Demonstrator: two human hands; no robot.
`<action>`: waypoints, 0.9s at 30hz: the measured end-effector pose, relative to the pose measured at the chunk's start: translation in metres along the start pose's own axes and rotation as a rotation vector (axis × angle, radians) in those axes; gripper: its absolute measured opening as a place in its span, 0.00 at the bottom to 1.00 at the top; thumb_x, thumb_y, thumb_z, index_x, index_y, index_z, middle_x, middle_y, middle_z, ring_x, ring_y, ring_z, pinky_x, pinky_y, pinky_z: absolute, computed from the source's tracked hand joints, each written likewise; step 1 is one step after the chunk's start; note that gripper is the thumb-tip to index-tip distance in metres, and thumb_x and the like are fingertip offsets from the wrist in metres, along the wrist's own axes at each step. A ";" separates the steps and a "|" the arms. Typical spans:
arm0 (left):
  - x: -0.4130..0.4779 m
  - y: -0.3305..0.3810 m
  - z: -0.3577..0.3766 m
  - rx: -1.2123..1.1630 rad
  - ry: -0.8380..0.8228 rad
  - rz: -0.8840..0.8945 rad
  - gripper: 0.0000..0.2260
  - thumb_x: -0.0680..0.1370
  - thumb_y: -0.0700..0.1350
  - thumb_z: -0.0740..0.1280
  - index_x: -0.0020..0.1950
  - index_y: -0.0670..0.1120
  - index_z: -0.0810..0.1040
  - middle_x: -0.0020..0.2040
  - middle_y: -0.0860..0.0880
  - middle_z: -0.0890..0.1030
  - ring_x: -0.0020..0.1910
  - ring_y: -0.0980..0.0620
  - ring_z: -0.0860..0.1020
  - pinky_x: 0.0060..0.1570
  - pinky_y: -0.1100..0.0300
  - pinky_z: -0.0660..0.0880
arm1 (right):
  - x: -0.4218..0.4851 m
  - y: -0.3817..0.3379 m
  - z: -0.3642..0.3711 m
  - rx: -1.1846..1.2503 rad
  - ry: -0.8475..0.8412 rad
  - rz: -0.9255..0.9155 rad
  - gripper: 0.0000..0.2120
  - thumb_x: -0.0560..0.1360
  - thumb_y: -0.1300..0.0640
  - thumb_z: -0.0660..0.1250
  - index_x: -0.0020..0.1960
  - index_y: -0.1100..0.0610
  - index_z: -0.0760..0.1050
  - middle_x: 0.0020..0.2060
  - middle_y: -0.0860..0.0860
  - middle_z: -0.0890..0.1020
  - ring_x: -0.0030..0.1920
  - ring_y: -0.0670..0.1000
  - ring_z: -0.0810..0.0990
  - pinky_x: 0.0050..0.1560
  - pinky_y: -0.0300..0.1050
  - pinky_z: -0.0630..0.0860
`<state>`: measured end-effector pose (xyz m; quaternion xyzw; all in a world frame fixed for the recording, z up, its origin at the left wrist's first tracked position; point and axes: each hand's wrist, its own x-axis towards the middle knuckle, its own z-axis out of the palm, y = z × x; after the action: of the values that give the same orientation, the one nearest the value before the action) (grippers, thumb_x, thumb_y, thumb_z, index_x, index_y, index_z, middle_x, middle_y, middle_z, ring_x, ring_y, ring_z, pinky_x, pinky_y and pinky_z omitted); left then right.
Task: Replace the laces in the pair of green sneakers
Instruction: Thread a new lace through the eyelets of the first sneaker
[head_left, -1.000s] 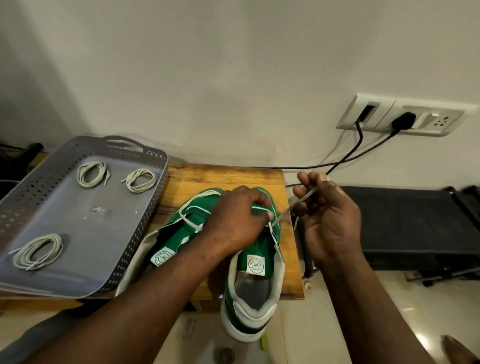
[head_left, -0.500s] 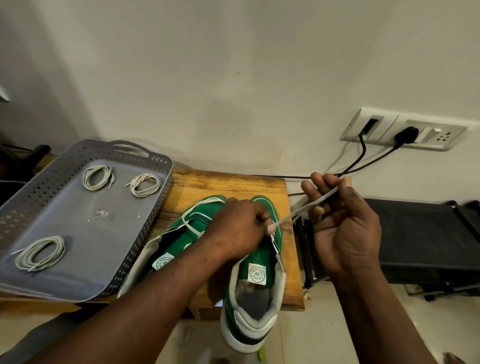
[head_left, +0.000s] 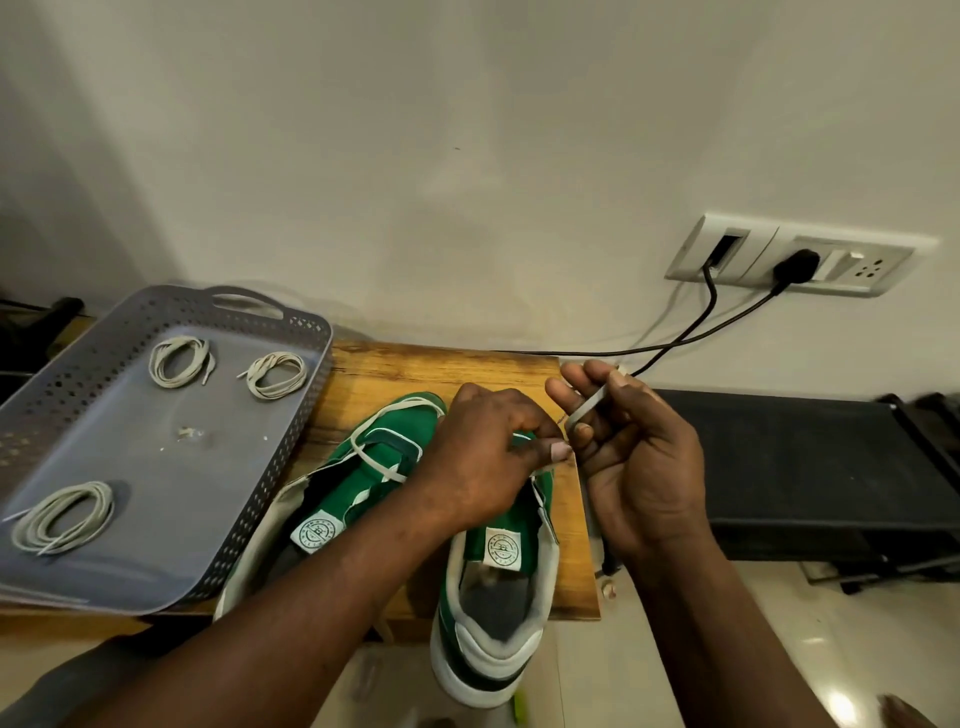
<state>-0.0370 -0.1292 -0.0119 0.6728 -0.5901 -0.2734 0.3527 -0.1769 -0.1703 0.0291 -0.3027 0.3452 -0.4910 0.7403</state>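
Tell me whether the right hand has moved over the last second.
Yes. The right hand, pinching the lace, has come left toward the wooden table's right edge, closing most of the gap to the left hand.

The right sneaker is green with a pale grey heel and a dark band on its white sole. The left sneaker is green with white edging. Their labels are white with a round green emblem. The lace is off-white, like the coils at 9 o'clock; their tray is grey with hole-punched walls. The tabletop shows orange-brown wood grain. Black cables leave a white socket at 2 o'clock.
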 end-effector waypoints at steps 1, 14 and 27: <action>0.000 0.000 0.000 0.001 0.022 -0.002 0.05 0.78 0.56 0.73 0.44 0.62 0.80 0.53 0.63 0.81 0.60 0.52 0.69 0.59 0.48 0.70 | 0.000 -0.001 0.000 -0.001 0.005 -0.001 0.10 0.83 0.60 0.61 0.56 0.63 0.80 0.54 0.61 0.87 0.52 0.57 0.88 0.39 0.39 0.81; -0.002 -0.006 0.001 0.368 -0.023 -0.147 0.06 0.79 0.55 0.73 0.55 0.57 0.84 0.61 0.58 0.78 0.65 0.50 0.67 0.61 0.47 0.70 | 0.001 -0.004 -0.003 0.013 0.020 -0.015 0.12 0.85 0.58 0.60 0.56 0.63 0.80 0.54 0.61 0.87 0.52 0.58 0.88 0.35 0.37 0.80; -0.005 -0.004 0.001 0.367 -0.056 -0.128 0.09 0.78 0.60 0.73 0.53 0.59 0.87 0.50 0.56 0.80 0.60 0.47 0.75 0.59 0.44 0.76 | 0.004 0.002 -0.007 -0.048 0.063 -0.025 0.10 0.84 0.60 0.61 0.57 0.62 0.81 0.55 0.62 0.87 0.53 0.59 0.88 0.36 0.37 0.80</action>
<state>-0.0358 -0.1244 -0.0163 0.7542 -0.5955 -0.2018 0.1894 -0.1806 -0.1740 0.0231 -0.3091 0.3764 -0.5011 0.7153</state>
